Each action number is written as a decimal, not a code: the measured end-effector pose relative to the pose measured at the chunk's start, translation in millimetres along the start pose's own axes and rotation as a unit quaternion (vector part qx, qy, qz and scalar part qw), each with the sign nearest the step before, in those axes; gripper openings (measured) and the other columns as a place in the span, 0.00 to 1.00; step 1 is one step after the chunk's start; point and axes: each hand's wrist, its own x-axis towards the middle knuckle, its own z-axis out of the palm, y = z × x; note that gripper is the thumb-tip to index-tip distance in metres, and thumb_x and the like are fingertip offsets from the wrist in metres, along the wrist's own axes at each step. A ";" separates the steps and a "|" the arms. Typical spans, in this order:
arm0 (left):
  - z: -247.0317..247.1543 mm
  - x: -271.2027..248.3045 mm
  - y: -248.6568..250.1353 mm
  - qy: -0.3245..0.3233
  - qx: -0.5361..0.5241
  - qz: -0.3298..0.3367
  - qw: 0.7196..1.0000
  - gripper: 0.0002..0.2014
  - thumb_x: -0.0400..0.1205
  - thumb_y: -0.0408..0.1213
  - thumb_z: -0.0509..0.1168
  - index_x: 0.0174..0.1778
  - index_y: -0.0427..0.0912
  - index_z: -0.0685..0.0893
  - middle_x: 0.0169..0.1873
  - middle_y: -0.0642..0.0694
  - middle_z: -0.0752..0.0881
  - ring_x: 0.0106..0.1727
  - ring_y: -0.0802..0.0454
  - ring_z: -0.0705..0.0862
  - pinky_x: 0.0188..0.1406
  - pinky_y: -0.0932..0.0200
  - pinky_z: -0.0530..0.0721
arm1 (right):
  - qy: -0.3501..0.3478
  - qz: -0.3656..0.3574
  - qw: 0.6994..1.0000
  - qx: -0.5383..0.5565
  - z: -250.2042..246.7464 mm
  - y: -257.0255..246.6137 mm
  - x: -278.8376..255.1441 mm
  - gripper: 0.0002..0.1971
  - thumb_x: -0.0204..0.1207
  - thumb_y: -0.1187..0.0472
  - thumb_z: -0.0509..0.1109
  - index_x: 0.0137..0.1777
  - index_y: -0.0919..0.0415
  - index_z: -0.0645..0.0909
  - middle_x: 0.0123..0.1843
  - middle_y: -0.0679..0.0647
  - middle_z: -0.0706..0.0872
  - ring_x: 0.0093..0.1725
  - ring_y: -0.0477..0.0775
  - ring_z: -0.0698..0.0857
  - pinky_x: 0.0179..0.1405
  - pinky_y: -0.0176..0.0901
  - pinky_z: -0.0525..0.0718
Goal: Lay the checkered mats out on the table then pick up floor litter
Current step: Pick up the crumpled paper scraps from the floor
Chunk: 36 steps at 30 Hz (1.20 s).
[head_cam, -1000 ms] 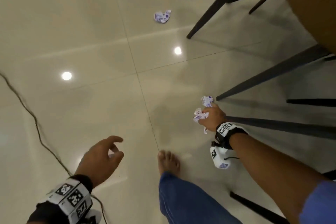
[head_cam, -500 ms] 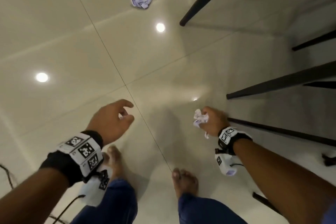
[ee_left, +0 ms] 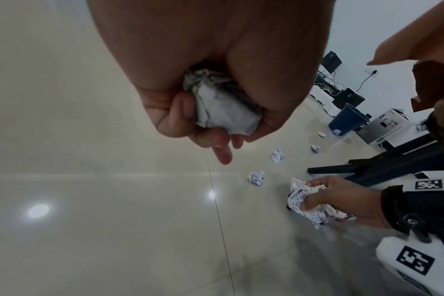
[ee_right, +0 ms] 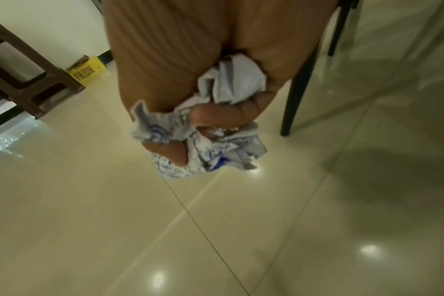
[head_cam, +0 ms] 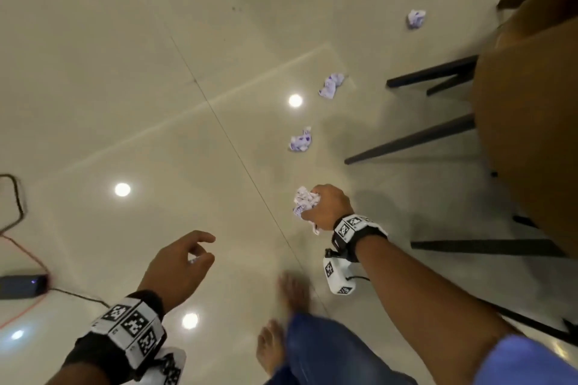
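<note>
- Right hand point(head_cam: 327, 208) grips a paper wad point(head_cam: 304, 201).
- Left hand point(head_cam: 176, 266) curls round a small wad point(ee_left: 223, 106).
- Loose wads point(head_cam: 300, 142) lie on the floor point(head_cam: 125, 72) beyond the right hand.

Both wrists wear a black strap point(head_cam: 359, 236) wrapped in a band of white tiles point(head_cam: 131, 327) printed with black square codes, kinda like QR tags. Under each wrist hangs a small white camera box point(head_cam: 337, 275) with the same black code squares on its sides, and the right one has a thin black cable and a metal screw at its mount. Otherwise it's blue jeans point(head_cam: 331, 356), a light blue short sleeve point(head_cam: 528, 362) on the right arm, and bare feet point(head_cam: 270, 350).
</note>
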 end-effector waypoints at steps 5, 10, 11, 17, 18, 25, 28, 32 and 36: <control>-65.5 56.8 36.4 0.005 0.007 0.011 1.000 0.11 0.78 0.33 0.66 0.50 0.54 0.84 0.37 0.50 0.85 0.30 0.56 0.80 0.37 0.59 0.75 | 0.009 0.026 0.999 0.028 -35.5 -52.9 62.2 0.22 0.62 0.47 0.80 0.54 0.56 0.82 0.57 0.52 0.83 0.58 0.58 0.84 0.54 0.41 0.77; -84.1 152.8 80.7 -0.049 0.006 0.017 0.999 0.10 0.79 0.35 0.67 0.47 0.57 0.84 0.37 0.48 0.86 0.37 0.53 0.85 0.38 0.62 0.78 | 0.001 0.099 0.991 0.093 -51.7 -67.4 149.1 0.35 0.62 0.48 0.78 0.70 0.55 0.76 0.54 0.44 0.81 0.56 0.51 0.85 0.50 0.31 0.70; -83.0 167.7 92.3 -0.062 0.004 0.013 0.998 0.09 0.79 0.35 0.67 0.47 0.57 0.84 0.37 0.47 0.87 0.35 0.53 0.84 0.37 0.62 0.78 | -0.009 0.113 0.989 0.091 -54.6 -69.4 162.5 0.33 0.62 0.46 0.76 0.68 0.54 0.77 0.52 0.46 0.82 0.53 0.52 0.86 0.48 0.32 0.72; -62.0 282.9 176.1 -0.136 0.068 0.072 0.986 0.09 0.79 0.38 0.66 0.51 0.57 0.82 0.40 0.50 0.85 0.39 0.54 0.83 0.39 0.62 0.79 | -0.012 0.183 0.973 0.143 -48.6 -59.4 227.4 0.36 0.53 0.37 0.69 0.66 0.45 0.78 0.75 0.50 0.75 0.69 0.55 0.80 0.63 0.39 0.77; -55.7 302.6 188.0 -0.146 0.093 0.082 0.982 0.09 0.79 0.39 0.66 0.52 0.57 0.82 0.40 0.51 0.85 0.39 0.54 0.83 0.42 0.58 0.81 | -0.013 0.174 0.973 0.149 -47.8 -58.2 230.7 0.38 0.59 0.41 0.73 0.72 0.46 0.74 0.81 0.52 0.68 0.72 0.58 0.78 0.66 0.41 0.76; 15.3 456.8 268.1 -0.222 0.308 0.255 0.889 0.31 0.73 0.52 0.61 0.76 0.55 0.69 0.64 0.45 0.79 0.57 0.43 0.83 0.60 0.52 0.78 | -0.024 0.123 0.990 0.070 -10.2 -28.6 267.0 0.31 0.73 0.60 0.74 0.75 0.55 0.67 0.77 0.58 0.67 0.58 0.67 0.84 0.51 0.52 0.83; 46.8 499.5 293.0 -0.245 0.381 0.342 0.823 0.35 0.77 0.47 0.64 0.81 0.57 0.61 0.78 0.46 0.65 0.57 0.40 0.84 0.60 0.48 0.79 | -0.011 0.101 0.994 0.050 8.9 -25.4 275.5 0.30 0.63 0.63 0.79 0.67 0.57 0.76 0.67 0.60 0.75 0.45 0.67 0.87 0.39 0.53 0.86; 95.4 555.2 318.3 -0.219 0.511 0.438 0.706 0.40 0.78 0.48 0.64 0.82 0.65 0.49 0.85 0.46 0.41 0.45 0.38 0.88 0.40 0.54 0.80 | 0.015 0.073 0.995 0.058 24.4 -8.8 283.8 0.28 0.62 0.62 0.78 0.64 0.54 0.76 0.62 0.58 0.80 0.45 0.67 0.87 0.40 0.54 0.86; 128.4 598.5 336.1 -0.226 0.554 0.541 0.590 0.34 0.79 0.48 0.64 0.79 0.67 0.57 0.84 0.48 0.49 0.45 0.39 0.87 0.37 0.53 0.84 | 0.041 0.093 0.990 0.095 21.3 -6.2 281.6 0.28 0.68 0.61 0.74 0.70 0.54 0.74 0.69 0.54 0.80 0.57 0.64 0.86 0.55 0.55 0.84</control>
